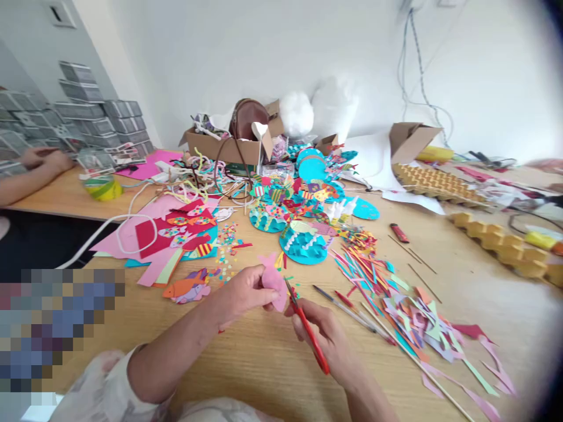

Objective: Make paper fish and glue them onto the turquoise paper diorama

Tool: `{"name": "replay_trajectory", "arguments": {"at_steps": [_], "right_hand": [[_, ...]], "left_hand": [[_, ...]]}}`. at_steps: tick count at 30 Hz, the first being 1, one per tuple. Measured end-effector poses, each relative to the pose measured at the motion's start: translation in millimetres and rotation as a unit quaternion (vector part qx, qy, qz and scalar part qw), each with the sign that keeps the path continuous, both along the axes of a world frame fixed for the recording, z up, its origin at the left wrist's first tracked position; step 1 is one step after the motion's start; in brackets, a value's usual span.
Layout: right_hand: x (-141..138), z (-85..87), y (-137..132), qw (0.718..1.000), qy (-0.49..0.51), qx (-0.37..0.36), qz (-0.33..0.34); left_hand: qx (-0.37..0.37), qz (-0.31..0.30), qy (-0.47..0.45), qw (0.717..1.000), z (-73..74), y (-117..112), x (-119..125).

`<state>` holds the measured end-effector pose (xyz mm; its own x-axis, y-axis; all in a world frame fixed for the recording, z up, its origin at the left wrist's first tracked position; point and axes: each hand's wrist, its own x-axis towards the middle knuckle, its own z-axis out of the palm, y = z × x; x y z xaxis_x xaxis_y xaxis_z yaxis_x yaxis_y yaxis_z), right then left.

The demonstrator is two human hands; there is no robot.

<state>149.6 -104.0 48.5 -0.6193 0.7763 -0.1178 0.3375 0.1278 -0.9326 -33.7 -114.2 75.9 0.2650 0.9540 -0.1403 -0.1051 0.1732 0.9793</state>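
Note:
My left hand (pixel 250 290) pinches a pink paper fish (pixel 273 280), its tail pointing up and away from me. In my right hand (pixel 325 331) is a pair of red-handled scissors (pixel 311 337). The blades point up and left, close beside the fish's right edge; whether they touch it I cannot tell. Left of my left hand lie orange and purple paper fish (pixel 187 287) in a small pile. Beyond my hands stands a blue paper disc piece (pixel 303 246) with wavy trim and fish on it.
Paper scraps (pixel 422 319), pens (pixel 343 305) and a thin stick (pixel 396 343) lie to the right. Pink paper sheets (pixel 121 234) are at the left. A cardboard box (pixel 202 146) stands behind. Another person's hands (pixel 48 159) rest at the far left.

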Motion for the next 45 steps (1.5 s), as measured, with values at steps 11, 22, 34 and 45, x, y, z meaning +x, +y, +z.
{"name": "replay_trajectory", "arguments": {"at_steps": [11, 22, 34, 45], "right_hand": [[-1.4, 2.1, 0.0, 1.0, 0.026, 0.012, 0.007], [2.4, -2.8, 0.4, 1.0, 0.023, 0.018, 0.011], [3.3, -4.4, 0.2, 1.0, 0.023, 0.005, 0.003], [4.9, -8.5, -0.8, 1.0, 0.028, 0.0, -0.007]], "left_hand": [[0.002, -0.03, 0.019, 0.999, 1.6, -1.5, -2.3], [-0.012, -0.027, 0.06, 0.998, -1.5, -0.4, 1.5], [-0.012, -0.037, 0.06, 0.997, -1.7, -0.6, 3.8], [-0.013, -0.052, 0.065, 0.996, -7.6, -0.8, 1.2]]}}
